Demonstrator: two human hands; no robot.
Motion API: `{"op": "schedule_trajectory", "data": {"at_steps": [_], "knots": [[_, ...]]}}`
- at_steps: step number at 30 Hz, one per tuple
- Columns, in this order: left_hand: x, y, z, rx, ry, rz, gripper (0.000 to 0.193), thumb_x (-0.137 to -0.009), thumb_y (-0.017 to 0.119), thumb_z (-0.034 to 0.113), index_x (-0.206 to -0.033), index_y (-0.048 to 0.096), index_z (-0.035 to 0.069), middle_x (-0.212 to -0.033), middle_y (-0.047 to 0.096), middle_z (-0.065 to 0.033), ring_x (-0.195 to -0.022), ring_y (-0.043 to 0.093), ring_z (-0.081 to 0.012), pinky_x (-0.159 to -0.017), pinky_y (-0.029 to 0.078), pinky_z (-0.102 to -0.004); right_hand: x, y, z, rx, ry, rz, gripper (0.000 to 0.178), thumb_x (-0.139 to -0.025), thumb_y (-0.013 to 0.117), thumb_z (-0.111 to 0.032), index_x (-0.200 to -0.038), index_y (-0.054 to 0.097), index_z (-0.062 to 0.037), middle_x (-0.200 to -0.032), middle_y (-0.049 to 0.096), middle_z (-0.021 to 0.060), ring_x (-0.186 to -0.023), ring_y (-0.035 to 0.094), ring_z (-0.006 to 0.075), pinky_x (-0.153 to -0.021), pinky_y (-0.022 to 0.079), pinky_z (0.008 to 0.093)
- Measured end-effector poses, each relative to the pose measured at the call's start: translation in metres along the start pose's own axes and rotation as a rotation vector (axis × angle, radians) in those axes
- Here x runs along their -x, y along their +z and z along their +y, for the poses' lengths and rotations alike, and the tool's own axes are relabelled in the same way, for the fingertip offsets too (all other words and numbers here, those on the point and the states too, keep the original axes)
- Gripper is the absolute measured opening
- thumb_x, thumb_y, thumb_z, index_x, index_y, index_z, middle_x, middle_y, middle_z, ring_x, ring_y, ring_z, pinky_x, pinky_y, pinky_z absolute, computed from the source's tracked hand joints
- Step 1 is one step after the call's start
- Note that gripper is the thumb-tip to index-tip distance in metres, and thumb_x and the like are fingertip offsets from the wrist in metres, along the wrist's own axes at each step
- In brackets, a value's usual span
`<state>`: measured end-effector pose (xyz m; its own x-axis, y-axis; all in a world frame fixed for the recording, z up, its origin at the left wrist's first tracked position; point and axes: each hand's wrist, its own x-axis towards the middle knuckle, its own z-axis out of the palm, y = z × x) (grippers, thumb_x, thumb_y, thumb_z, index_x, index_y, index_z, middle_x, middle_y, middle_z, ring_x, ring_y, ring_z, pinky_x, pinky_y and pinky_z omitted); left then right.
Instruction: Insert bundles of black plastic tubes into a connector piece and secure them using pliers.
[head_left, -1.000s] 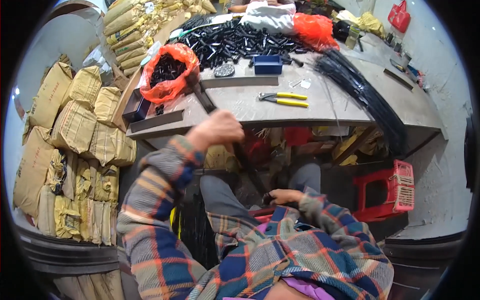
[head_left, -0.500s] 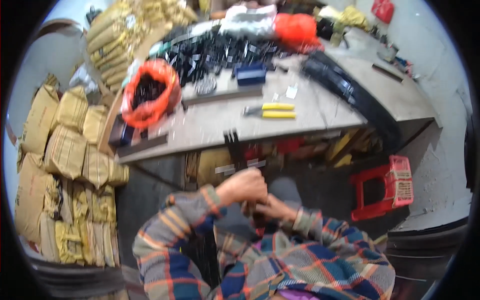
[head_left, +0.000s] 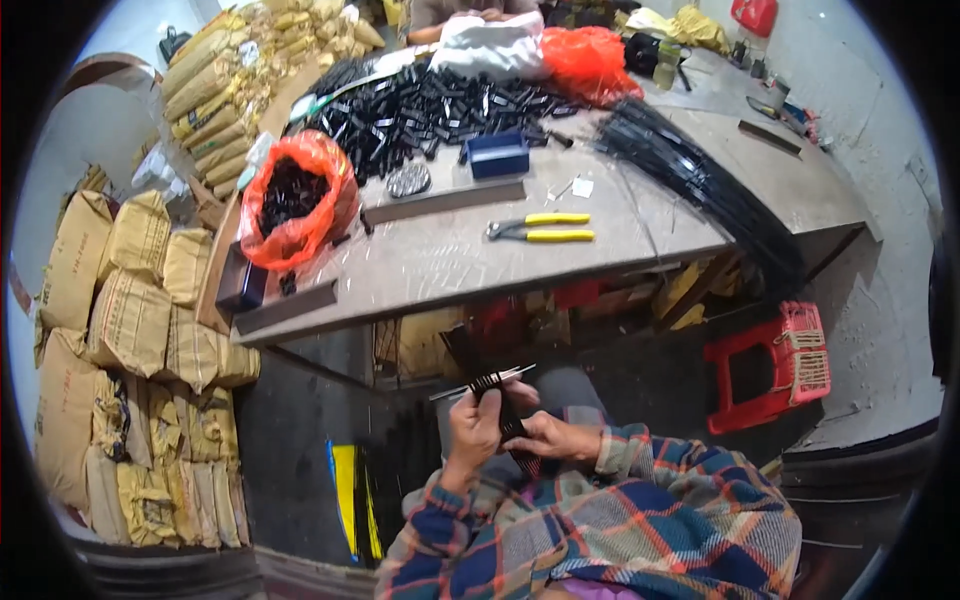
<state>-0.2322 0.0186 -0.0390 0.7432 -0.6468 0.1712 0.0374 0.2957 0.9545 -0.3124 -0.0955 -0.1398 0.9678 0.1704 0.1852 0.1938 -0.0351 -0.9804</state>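
Above my lap, both hands grip a bundle of dark, flat strips (head_left: 461, 349). My left hand (head_left: 474, 432) is closed around its left side, thumb lying along the strips. Lower on the right, my right hand (head_left: 543, 436) pinches the same bundle. Thin pale strips (head_left: 517, 372) cross it just above the left hand's fingers; whether they are woven in or only laid across is too small to tell. On the table beyond lie yellow-handled pliers (head_left: 557, 228), apart from both hands.
The table (head_left: 420, 270) holds a heap of small black pieces (head_left: 400, 115), an orange plastic bag (head_left: 325, 220), a blue box (head_left: 498, 155) and a long black strip bundle (head_left: 690, 170). A red stool (head_left: 725, 365) stands right; sacks (head_left: 140, 320) are stacked left. Another person (head_left: 425, 33) sits across.
My left hand has turned from knuckles-up to thumb-up and dropped slightly, its elbow drawing in. The strip bundle now tilts left at its top. A yellow and blue item on the floor has come into view.
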Motion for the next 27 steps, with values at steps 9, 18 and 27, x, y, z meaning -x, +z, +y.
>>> {"op": "schedule_trajectory", "data": {"at_steps": [9, 18, 27], "knots": [[0.022, 0.005, -0.011, 0.328, -0.066, -0.273, 0.060, -0.081, 0.049, 0.057, -0.099, 0.049, 0.000, -0.076, 0.052, -0.0076, -0.064, 0.052, -0.0160, -0.059, 0.045, -0.0290, -0.058, -0.099, -0.130, 0.277, -0.168, -0.147, 0.042, -0.083, 0.052, -0.002, -0.124, 0.046, -0.0027, -0.123, 0.052, 0.0147, -0.115, 0.049, 0.0273, -0.095, 0.039, 0.0326], [-0.024, -0.019, -0.026, 0.101, -0.264, 0.096, 0.030, -0.093, 0.045, 0.030, -0.106, 0.049, 0.003, -0.073, 0.059, -0.0085, -0.054, 0.056, -0.0126, -0.049, 0.044, -0.0221, -0.153, -0.136, -0.179, 0.107, -0.308, -0.597, 0.030, -0.081, 0.050, 0.000, -0.110, 0.058, 0.0000, -0.115, 0.057, 0.0164, -0.109, 0.052, 0.0333, -0.095, 0.039, 0.0430], [-0.053, -0.041, -0.057, 0.219, -0.486, 0.263, 0.037, -0.094, 0.044, 0.026, -0.117, 0.048, -0.003, -0.104, 0.060, -0.0194, -0.078, 0.064, -0.0226, -0.065, 0.052, -0.0294, -0.354, -0.304, -0.055, 1.376, -0.117, 0.269, 0.014, -0.077, 0.055, -0.012, -0.085, 0.066, -0.0118, -0.086, 0.064, 0.0108, -0.084, 0.060, 0.0300, -0.071, 0.049, 0.0386]]}}
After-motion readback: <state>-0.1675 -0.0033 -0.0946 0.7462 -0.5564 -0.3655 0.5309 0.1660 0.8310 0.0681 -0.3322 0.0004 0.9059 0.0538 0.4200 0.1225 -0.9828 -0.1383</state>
